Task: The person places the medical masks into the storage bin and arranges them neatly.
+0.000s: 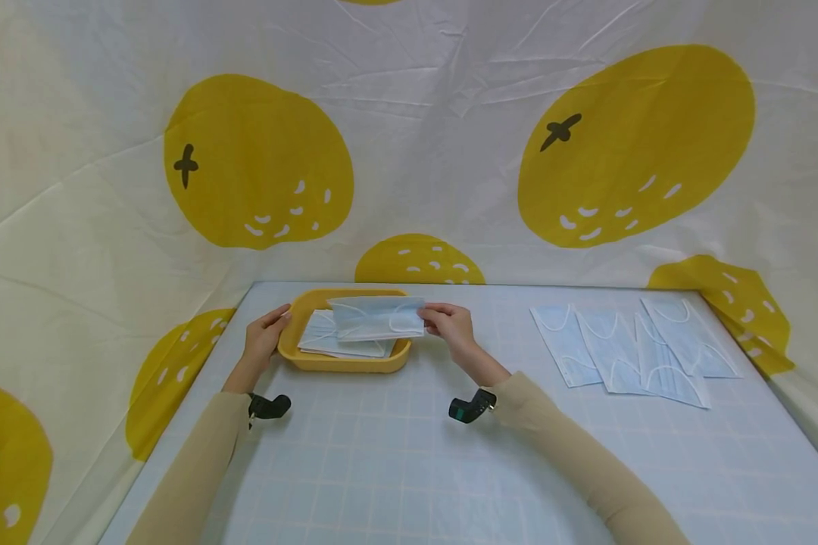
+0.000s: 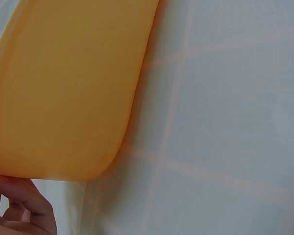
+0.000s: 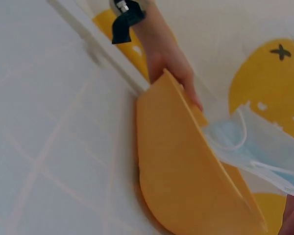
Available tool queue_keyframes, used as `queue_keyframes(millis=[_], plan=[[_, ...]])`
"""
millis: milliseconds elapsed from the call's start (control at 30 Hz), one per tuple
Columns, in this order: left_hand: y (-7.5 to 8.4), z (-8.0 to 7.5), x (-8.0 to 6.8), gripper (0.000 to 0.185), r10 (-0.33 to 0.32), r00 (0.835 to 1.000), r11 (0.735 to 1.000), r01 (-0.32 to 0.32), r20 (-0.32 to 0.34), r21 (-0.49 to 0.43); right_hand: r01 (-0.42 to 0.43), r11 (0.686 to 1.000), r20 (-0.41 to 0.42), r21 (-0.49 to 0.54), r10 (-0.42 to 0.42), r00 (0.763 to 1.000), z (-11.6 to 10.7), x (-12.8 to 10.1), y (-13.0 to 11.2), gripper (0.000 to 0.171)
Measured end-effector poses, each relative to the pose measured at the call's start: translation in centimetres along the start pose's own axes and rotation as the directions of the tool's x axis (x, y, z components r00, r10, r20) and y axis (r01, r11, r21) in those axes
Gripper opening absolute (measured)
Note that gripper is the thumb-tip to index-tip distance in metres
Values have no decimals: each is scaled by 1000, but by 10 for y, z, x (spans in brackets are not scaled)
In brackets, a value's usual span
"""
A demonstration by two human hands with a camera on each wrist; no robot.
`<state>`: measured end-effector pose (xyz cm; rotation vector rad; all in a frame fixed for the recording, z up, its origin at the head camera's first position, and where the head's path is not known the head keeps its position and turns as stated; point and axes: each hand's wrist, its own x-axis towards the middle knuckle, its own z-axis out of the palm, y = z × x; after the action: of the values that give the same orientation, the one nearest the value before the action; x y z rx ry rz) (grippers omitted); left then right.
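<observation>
A yellow tray (image 1: pixel 293 350) sits at the back left of the table with a few light blue face masks (image 1: pixel 323 339) lying in it. My left hand (image 1: pixel 266 334) grips the tray's left rim; the left wrist view shows the tray's side (image 2: pixel 63 98) and my fingers (image 2: pixel 24 208) at its edge. My right hand (image 1: pixel 450 322) pinches the right end of one blue mask (image 1: pixel 376 316) and holds it just above the tray. In the right wrist view that mask (image 3: pixel 255 147) hangs over the tray wall (image 3: pixel 186 176), with my left hand (image 3: pixel 174 68) behind it.
Several blue face masks (image 1: pixel 630 344) lie flat and overlapping on the right of the gridded table (image 1: pixel 409 469). A white cloth with yellow fruit prints (image 1: pixel 409 136) walls the back and sides.
</observation>
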<state>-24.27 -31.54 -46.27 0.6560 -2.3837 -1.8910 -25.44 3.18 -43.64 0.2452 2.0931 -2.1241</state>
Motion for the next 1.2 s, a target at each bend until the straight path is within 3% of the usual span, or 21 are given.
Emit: queue_keyframes(millis=[633,1200], plan=[[0,-1,2,49,-14,1000,1000,14,2,-1,-89,996,61,10,88,994,35,-1,-11,29],[1,-1,1,49,-18,1000,1000,18,6,-17,-98,995,80,31,95,992,56,-2,-13,27]])
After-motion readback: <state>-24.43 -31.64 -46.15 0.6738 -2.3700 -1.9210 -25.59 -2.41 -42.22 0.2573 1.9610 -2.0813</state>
